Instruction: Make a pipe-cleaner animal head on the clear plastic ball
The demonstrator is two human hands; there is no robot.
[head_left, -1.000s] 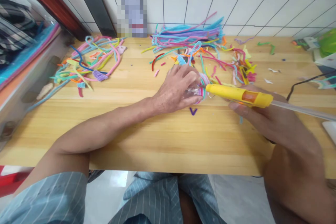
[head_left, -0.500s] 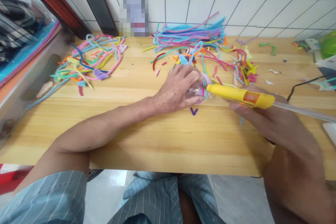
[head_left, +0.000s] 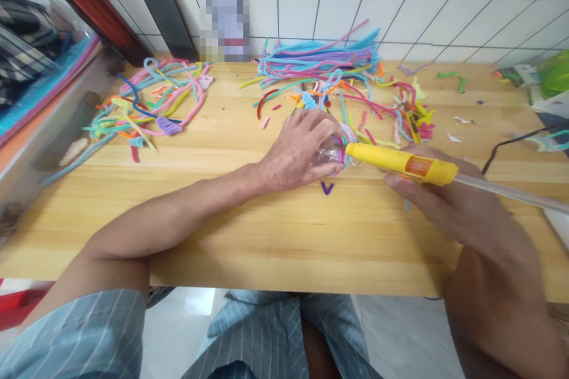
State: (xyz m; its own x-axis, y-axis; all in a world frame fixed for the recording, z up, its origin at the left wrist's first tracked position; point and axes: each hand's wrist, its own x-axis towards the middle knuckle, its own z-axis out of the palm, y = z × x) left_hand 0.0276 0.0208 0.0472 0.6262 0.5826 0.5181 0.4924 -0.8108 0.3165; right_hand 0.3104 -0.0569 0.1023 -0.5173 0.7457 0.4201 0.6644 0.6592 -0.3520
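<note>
My left hand [head_left: 306, 148] is closed around a clear plastic bottle [head_left: 326, 155] lying on its side, with pink, teal and purple pipe cleaners wrapped about its right end. Much of the bottle is hidden under my fingers. In my right hand [head_left: 453, 189] is a yellow hot glue gun [head_left: 395, 161], a clear glue stick running out of its back. The gun's nozzle points left and reaches the wrapped end of the bottle; whether it touches cannot be made out. A small purple V-shaped pipe cleaner piece [head_left: 328, 188] lies just below my left hand.
A bundle of pipe cleaners [head_left: 320, 62] lies along the tiled wall. Tangled pieces [head_left: 164, 100] spread at the left, and cut scraps [head_left: 413, 112] at the right. A black phone-like slab [head_left: 166, 18] leans on the wall. A black cord [head_left: 511, 141] crosses the right side.
My right hand has brought the glue gun slightly left, its nozzle closer to the wrapped end of the bottle. My left hand keeps its hold. The whole view has shifted a little.
</note>
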